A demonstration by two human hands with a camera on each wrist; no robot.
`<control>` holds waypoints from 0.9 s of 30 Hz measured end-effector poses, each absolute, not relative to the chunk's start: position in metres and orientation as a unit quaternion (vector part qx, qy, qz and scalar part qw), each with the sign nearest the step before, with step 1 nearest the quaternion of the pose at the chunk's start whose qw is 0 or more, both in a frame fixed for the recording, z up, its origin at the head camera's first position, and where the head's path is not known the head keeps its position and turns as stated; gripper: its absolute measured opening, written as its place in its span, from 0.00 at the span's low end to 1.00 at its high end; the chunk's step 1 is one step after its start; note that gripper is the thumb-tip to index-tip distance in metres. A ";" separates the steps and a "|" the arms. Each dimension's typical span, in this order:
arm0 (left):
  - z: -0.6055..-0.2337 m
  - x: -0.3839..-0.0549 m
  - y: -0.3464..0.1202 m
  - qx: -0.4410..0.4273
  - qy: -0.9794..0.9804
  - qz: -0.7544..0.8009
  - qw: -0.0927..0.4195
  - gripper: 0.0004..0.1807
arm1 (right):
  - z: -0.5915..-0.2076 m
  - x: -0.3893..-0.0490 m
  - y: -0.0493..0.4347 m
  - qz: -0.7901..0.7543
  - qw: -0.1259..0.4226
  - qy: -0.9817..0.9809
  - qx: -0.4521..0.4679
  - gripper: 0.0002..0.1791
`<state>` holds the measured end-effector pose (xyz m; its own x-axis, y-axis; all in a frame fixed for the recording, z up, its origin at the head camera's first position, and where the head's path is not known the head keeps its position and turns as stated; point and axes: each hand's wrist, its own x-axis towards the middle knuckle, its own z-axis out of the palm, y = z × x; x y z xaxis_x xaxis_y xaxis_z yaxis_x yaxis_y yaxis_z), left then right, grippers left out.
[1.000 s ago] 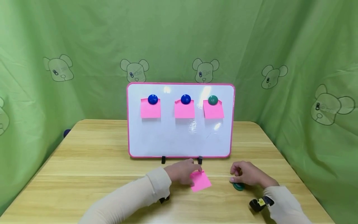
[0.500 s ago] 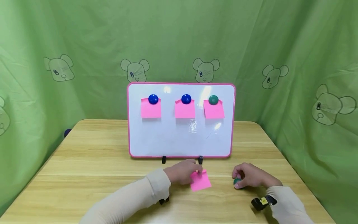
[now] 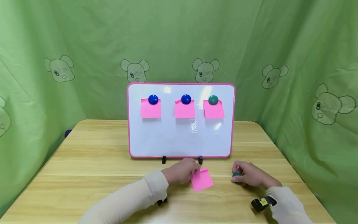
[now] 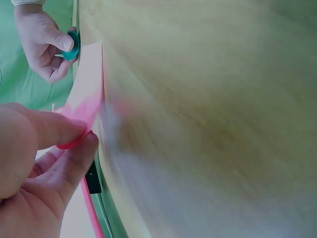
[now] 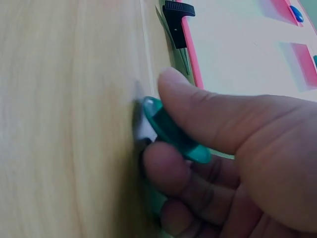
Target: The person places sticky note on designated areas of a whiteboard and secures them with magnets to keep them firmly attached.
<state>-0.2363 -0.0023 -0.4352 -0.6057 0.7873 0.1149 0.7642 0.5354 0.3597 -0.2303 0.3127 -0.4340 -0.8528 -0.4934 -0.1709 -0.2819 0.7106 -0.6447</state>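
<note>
My left hand pinches a pink sticky note by its edge between thumb and finger, in front of the whiteboard. In the left wrist view the sticky note stands out from the fingertips. To the right, my right hand holds a round green magnet between thumb and fingers, low over the table. The right wrist view shows the magnet tilted, its rim against the thumb. A white whiteboard with a pink frame bears three pink notes, under two blue magnets and one green magnet.
The whiteboard stands on black feet on a wooden table. A green curtain with bear-head drawings surrounds the back and sides. A wrist camera is strapped to the right sleeve.
My right hand has taken the green magnet off the table and turned it in the fingers. My left hand has shifted slightly left, its grip on the sticky note now closer.
</note>
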 end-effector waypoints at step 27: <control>-0.413 -0.239 -0.028 0.349 0.902 0.254 -0.022 0.18 | -0.430 -0.236 0.301 -0.322 0.122 0.923 -0.173 0.17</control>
